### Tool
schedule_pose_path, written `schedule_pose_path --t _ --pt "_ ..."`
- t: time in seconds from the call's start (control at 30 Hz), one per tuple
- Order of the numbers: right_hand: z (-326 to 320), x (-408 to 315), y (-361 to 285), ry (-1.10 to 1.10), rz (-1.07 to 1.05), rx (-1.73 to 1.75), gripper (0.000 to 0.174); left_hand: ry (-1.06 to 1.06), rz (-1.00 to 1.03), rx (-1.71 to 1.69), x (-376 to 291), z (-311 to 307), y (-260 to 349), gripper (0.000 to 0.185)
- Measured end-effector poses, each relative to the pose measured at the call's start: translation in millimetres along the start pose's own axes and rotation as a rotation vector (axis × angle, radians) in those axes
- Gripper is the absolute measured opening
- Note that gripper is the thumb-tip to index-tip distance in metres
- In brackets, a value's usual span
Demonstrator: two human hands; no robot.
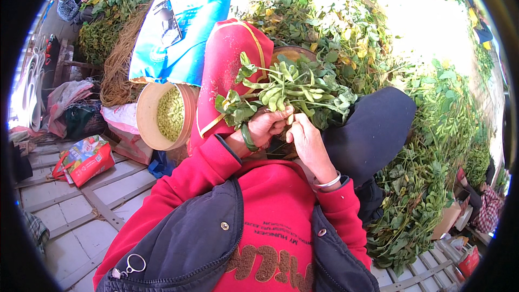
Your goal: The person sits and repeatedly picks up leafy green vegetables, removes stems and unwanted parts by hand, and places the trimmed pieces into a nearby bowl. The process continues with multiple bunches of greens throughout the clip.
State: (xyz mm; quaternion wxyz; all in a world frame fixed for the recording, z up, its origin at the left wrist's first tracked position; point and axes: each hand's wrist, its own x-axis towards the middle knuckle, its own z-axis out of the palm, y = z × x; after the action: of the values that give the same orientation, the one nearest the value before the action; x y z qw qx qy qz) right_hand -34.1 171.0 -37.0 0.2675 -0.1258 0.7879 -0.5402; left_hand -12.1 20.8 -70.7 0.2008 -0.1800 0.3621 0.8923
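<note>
A cut soybean plant with green pods (284,85) lies across my lap, its leaves reaching over both knees. My left hand (263,126), with a green bangle at the wrist, is closed at the near edge of the pod cluster. Touching it, fingertips to fingertips, my right hand (305,136), with a silver bangle, pinches a green pod (290,119). The stem end in the left fingers is partly hidden. Left of my red-covered knee, a pale plastic bucket (145,123) holds many shelled green soybeans (170,114).
Heaps of soybean plants (421,186) lie ahead and to the right. A blue-and-white sack (190,20) bears a phone-like object (167,22). A red shopping bag (87,160) stands on the slatted floor at left. Other people (73,4) sit at the far left and right.
</note>
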Motion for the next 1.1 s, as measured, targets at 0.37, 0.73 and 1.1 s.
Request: schedule_pose_path --t 0.37,0.73,1.1 --pt "8 5 24 -0.072 0.167 0.318 0.016 0.205 0.124 0.42 -9 21 5 0.022" --pt "-1 0 9 -0.23 0.367 0.763 0.011 0.081 0.05 0.301 -11 12 7 0.015" --pt "12 3 12 0.2 -0.231 -0.103 0.011 -0.039 -0.028 0.3 -16 14 14 0.021"
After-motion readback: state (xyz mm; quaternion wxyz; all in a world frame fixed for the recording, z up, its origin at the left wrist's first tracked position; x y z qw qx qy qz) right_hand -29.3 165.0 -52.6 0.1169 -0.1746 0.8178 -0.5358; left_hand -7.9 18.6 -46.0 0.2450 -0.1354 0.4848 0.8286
